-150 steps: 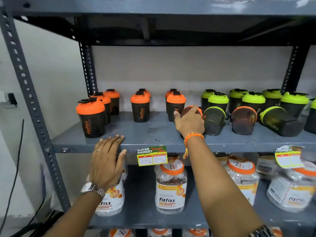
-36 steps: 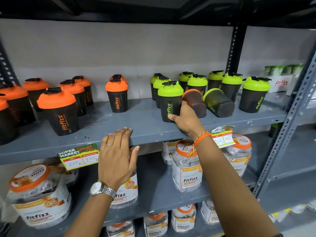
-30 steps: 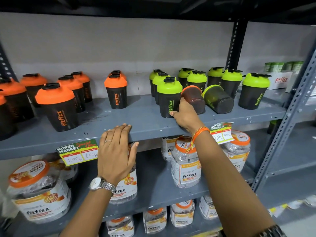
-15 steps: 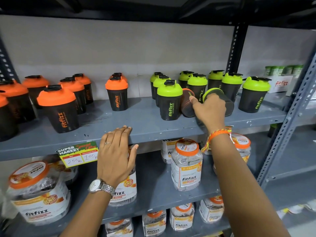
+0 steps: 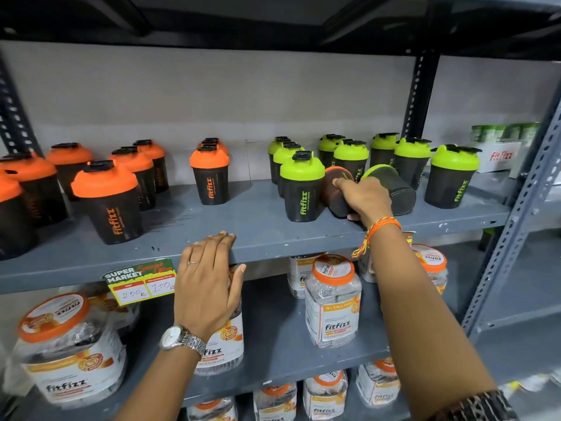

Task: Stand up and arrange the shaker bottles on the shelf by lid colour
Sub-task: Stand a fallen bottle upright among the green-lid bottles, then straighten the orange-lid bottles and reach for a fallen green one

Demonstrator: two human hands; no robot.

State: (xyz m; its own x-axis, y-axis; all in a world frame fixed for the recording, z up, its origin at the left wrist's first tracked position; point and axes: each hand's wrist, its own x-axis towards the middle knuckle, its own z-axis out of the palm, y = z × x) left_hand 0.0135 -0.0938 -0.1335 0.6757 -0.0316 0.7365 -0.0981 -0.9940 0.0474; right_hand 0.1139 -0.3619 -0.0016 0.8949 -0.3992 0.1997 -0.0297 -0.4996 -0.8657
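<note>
Black shaker bottles stand on the grey shelf (image 5: 258, 220). Several with orange lids (image 5: 104, 185) fill the left, one orange-lidded bottle (image 5: 209, 174) stands mid-shelf, and several with green lids (image 5: 302, 171) group at the right. Two bottles lie on their sides there: an orange-lidded one (image 5: 332, 189) and a green-lidded one (image 5: 394, 186). My right hand (image 5: 362, 199) is closed around the fallen orange-lidded bottle, between the two. Flat on the shelf's front edge rests my left hand (image 5: 209, 278), fingers apart, holding nothing.
A price tag (image 5: 141, 282) hangs from the shelf edge. Clear Fitfizz jars (image 5: 332, 302) with orange lids fill the shelves below. A perforated upright (image 5: 516, 214) stands at the right, with a white Fitfizz box (image 5: 501, 156) beyond it.
My right hand let go of the standing green-lidded bottle, moved right and closed on the fallen orange-lidded bottle. My left hand stayed on the shelf edge.
</note>
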